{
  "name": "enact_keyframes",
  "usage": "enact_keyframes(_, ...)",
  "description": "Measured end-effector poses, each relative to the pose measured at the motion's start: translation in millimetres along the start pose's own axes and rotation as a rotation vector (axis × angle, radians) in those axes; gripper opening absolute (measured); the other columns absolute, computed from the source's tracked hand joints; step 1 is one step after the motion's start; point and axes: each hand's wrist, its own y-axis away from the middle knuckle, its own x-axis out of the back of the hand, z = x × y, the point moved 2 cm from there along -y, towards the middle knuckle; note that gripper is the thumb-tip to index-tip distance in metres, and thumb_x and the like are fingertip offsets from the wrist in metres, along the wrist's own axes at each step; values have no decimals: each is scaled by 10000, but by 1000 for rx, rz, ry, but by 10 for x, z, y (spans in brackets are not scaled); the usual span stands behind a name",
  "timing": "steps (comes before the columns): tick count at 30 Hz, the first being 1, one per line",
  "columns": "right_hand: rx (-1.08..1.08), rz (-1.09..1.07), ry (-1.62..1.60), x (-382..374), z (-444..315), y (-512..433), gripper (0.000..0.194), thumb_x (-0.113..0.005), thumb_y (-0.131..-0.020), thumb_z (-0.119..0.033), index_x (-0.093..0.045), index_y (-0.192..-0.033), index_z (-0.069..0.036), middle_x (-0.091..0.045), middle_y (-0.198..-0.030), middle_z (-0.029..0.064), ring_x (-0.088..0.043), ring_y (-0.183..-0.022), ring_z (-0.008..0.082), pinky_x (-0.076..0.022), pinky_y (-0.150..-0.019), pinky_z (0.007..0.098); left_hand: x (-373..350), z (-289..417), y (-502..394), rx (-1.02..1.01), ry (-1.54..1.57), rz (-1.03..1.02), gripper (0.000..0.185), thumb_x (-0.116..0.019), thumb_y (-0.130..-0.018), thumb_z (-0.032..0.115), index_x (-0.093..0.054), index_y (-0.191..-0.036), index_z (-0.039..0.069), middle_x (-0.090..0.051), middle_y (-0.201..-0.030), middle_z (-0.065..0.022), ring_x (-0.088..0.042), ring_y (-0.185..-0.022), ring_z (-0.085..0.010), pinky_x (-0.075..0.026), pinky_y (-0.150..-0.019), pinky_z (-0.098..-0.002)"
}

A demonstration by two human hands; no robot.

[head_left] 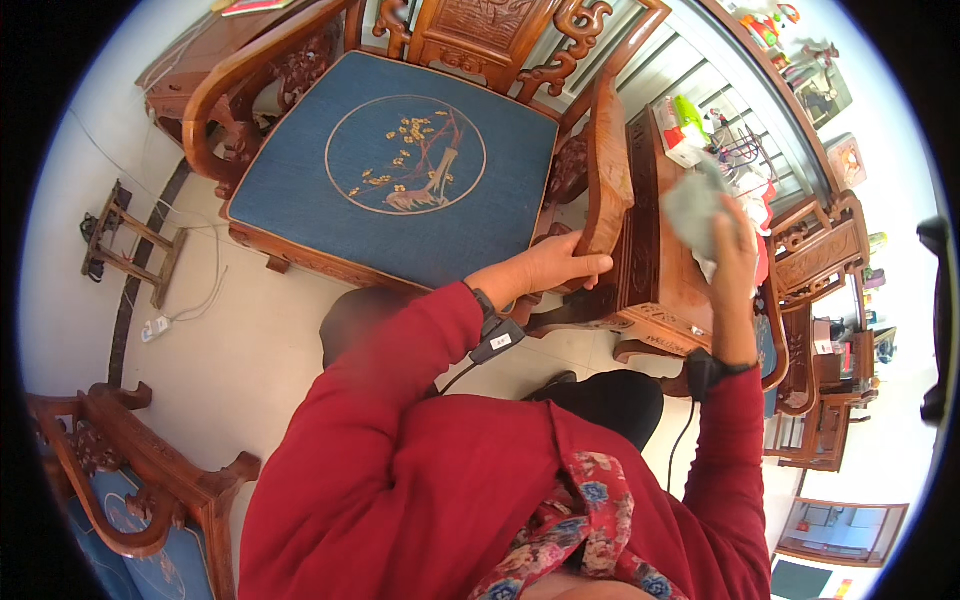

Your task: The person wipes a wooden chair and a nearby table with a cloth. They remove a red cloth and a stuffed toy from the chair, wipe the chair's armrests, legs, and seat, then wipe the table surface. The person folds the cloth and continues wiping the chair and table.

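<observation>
My left hand (559, 264) grips the front end of the right armrest (609, 172) of a carved wooden armchair, thumb on top. Raised over the wooden side table (679, 281), my right hand (731, 251) holds a grey-green cloth (694, 210), slightly blurred by motion. The cloth is apart from the armrest. On the chair lies a blue seat cushion (300, 165) embroidered with a flowering branch inside a circle. A carved back panel (480, 37) rises behind it.
On the side table stand a tissue box (682, 150) and a white and red plastic bag (757, 199). A small wooden stool (139, 240) and a power strip (156, 328) are on the floor at left. Another carved chair (172, 480) stands at lower left.
</observation>
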Motion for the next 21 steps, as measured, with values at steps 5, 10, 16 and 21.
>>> enact_keyframes(5,229,-669,437,-905,451,-612,423,-495,-1036,-307,-550,-1377,-63,-544,-1388,133,-446,-1346,239,-299,-1127,359,167,23,-103,106,56,-251,466,-695,-900,390,-585,-1188,41,-633,-909,-9,-578,-809,-87,-476,-729,-246)
enact_keyframes(10,175,-823,569,-1070,876,-1500,437,-462,-1051,-330,-515,-1408,-84,-525,-1408,134,-470,-1319,239,-334,-1099,327,296,50,-142,125,10,-380,629,-738,-852,388,-525,-1321,28,-627,-1089,-49,-574,-978,-137,-465,-854,-285)
enact_keyframes(16,230,-850,689,-1243,1430,-2503,508,-433,-1050,-416,-441,-1475,-137,-418,-1512,181,-376,-1411,300,-300,-1134,357,445,-2,-127,269,-66,-510,748,-760,-810,488,-492,-1313,3,-630,-1025,-70,-589,-749,-150,-488,-604,-291)
enact_keyframes(21,292,-740,817,-1346,1823,-3233,587,-389,-1039,-505,-369,-1519,-167,-408,-1513,202,-359,-1419,346,-281,-1155,389,516,-74,-148,212,-92,-575,679,-751,-831,438,-510,-1309,21,-635,-975,-81,-554,-629,-152,-464,-523,-277)
